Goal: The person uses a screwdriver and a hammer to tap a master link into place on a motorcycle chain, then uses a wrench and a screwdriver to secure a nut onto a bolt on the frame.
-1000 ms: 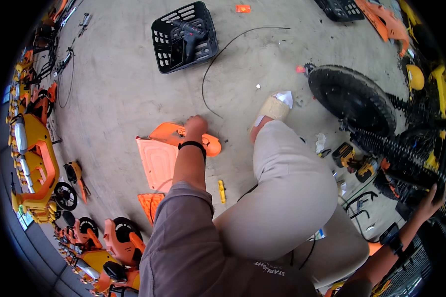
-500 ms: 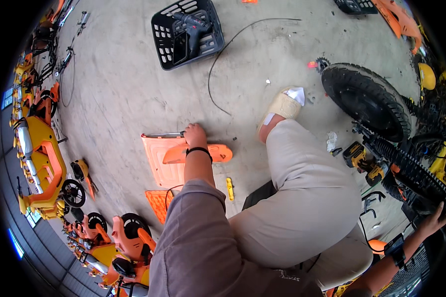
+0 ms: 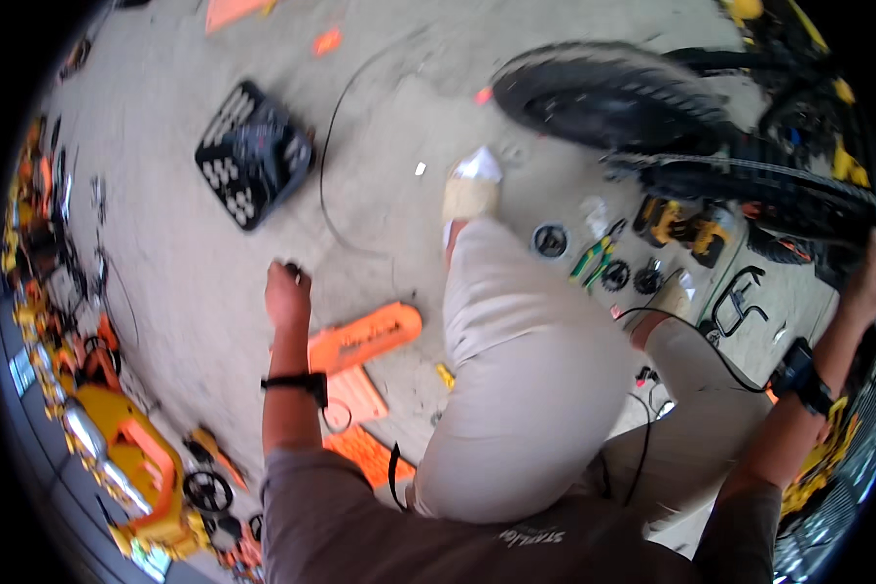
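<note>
Orange plastic panel (image 3: 365, 337) lies flat on the concrete floor (image 3: 185, 253), just below the left hand (image 3: 287, 292), whose fingers curl round something small and dark that I cannot identify. It looks light, stiff and smooth, best gripped along a long edge. The right hand (image 3: 861, 292) is up on a black tyre (image 3: 603, 92), fingers wrapped over it.

Bright, even daylight falls on the pale concrete floor (image 3: 195, 263), with soft, faint shadows. Motion blur smears the whole frame, worst at the black tyre (image 3: 603, 92). Fisheye bending curves the edges into a dark rim.
</note>
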The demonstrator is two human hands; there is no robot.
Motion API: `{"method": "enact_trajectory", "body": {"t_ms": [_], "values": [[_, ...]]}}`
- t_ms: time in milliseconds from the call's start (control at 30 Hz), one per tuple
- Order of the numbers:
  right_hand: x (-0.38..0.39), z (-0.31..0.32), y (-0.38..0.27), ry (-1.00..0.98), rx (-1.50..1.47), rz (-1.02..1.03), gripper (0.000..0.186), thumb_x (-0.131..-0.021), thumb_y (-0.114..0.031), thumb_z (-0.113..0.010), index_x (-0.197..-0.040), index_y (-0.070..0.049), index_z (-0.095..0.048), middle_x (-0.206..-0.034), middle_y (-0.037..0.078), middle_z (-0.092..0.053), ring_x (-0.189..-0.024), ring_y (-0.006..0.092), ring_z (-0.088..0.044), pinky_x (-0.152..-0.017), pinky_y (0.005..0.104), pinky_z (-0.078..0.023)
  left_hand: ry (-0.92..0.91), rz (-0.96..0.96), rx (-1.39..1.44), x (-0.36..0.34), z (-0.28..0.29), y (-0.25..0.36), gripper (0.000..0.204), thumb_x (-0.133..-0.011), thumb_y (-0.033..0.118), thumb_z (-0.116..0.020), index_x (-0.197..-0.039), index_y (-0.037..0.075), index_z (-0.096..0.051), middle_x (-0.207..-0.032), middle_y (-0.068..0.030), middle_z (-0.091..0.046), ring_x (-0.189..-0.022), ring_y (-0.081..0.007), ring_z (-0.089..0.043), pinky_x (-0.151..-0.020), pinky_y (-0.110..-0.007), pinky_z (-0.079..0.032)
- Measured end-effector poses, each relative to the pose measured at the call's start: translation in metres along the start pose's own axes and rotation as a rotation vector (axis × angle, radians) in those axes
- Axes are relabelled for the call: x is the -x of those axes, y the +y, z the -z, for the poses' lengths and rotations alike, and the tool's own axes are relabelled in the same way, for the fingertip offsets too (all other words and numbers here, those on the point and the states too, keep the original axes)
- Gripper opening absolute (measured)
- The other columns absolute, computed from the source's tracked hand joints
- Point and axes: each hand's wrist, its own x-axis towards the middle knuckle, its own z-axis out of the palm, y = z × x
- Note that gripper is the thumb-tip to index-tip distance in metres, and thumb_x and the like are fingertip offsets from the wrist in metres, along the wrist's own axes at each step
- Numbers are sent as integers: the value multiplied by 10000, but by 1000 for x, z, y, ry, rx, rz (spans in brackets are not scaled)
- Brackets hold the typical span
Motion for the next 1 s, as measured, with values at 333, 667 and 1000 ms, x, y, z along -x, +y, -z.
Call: {"method": "enact_trajectory", "body": {"t_ms": [333, 667, 1000], "values": [[3, -18, -85, 80, 117, 182, 492, -681, -188, -773, -1159, -117, -686, -1229, 103, -686, -1091, 290, -654, -931, 406, -441, 352, -322, 410, 12, 206, 146, 243, -933, 166, -686, -1024, -8, -542, -896, -149, -612, -816, -281, -588, -793, -400, -493], [-2, -19, -89, -8, 7, 100, 475, -760, -248, -765, -1210, -140, -658, -1301, 82, -643, -1129, 264, -614, -1028, 439, -367, 676, -584, 1227, 106, 426, 296, 234, -1047, 184, -564, -1175, -12, -548, -1104, -126, -661, -1022, -198, -655, -941, -341, -530], [15, -31, -74, -10, 92, 158, 507, -854, -213, -732, -1334, -124, -597, -1351, 104, -620, -1241, 300, -583, -1043, 442, -385, 212, -584, 1459, 191, 328, 458, 362, -1021, 254, -615, -1203, 26, -400, -961, -90, -557, -809, -159, -572, -713, -310, -501]]}}
